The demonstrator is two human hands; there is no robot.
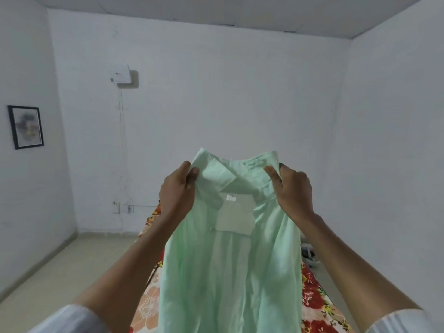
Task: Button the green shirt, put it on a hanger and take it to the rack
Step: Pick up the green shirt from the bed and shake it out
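Up goes the green shirt, held out at arm's length in front of the person and hanging in one long drape between and below the two hands, with the bed and its red-flowered cover under it. Left hand is pinched tight on the left end of the collar, thumb over the fabric; right hand is clamped on the right end, fingers folded into the cloth. The collar stands open between them, and the little white label sits just below it, midway between the hands, so it's the inside of the shirt that faces us. No hanger and no rack in view. By my read, this is the opening step: shirt lifted and spread, buttoning not yet begun, since no closed placket shows, though the front hangs on the far side and can't be seen. Next move, I'd judge, calls for turning or laying the shirt down on the bed below the hands, front up, and bringing the two front edges together to start at the top button.
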